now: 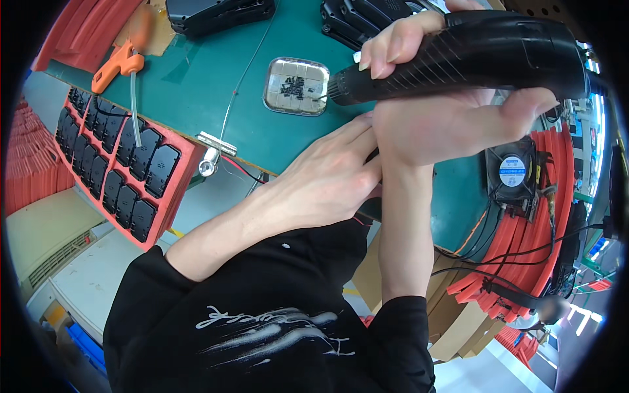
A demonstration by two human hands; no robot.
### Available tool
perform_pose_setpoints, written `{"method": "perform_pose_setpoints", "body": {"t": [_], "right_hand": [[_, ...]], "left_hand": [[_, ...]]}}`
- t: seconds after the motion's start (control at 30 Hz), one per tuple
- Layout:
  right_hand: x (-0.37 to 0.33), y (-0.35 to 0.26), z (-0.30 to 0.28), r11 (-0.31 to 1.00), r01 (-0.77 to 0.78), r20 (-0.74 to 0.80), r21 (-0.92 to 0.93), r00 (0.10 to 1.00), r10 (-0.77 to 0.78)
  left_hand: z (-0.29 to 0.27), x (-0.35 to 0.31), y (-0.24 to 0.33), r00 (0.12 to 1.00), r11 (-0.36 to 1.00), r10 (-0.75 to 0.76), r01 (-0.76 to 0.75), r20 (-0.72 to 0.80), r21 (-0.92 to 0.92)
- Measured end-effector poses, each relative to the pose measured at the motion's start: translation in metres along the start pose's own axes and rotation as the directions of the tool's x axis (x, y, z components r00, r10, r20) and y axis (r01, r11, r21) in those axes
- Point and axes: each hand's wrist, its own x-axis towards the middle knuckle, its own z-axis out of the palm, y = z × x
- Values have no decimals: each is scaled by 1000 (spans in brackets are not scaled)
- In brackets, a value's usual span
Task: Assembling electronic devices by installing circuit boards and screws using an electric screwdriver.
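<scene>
The right hand [452,124], in the upper right of the frame, is closed around a black power screwdriver [498,59], its fingertips curled over the barrel from above and its thumb lying along the lower side; the tool lies nearly level across the frame, its thin bit pointing left, with the tip close to the right rim of a small square tray [308,69]; I cannot tell whether the two touch. The left hand [344,160], near the centre, reaches up and right until its fingers pass behind the right wrist; something dark shows between those fingers, but whether they grip it I cannot tell.

In the tray, at upper centre, small black screws [295,86] lie in a loose heap; the tray rests on a green tabletop [203,85]; black housings [219,16] stand along the top edge of the frame; an orange glue gun [118,69] lies at upper left; below it, a red foam rack [171,206] carries rows of black plates [162,170]; a metal clip [208,160] sits at the table edge beside the rack; at the right are a small fan [511,170] and, below it, red foam sheets [517,242] crossed by black cables.
</scene>
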Motion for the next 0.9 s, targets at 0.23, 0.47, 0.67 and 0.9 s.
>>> {"method": "perform_pose_setpoints", "body": {"t": [0.23, 0.47, 0.67, 0.9], "right_hand": [[7, -32, -62, 948, 180, 638, 263, 705, -311], [-31, -83, -90, 934, 351, 473, 69, 813, -340], [-40, -80, -102, 938, 345, 551, 22, 779, -299], [-43, -76, -102, 948, 311, 542, 68, 786, -297]], "left_hand": [[2, 0, 0, 999, 999, 26, -25, -48, 21], [-4, -1, -8, 956, 983, -60, 6, -287, -186], [-1, 1, -6, 940, 989, -63, 15, -335, -145], [-3, -1, -9, 949, 987, -50, -1, -311, -162]]}}
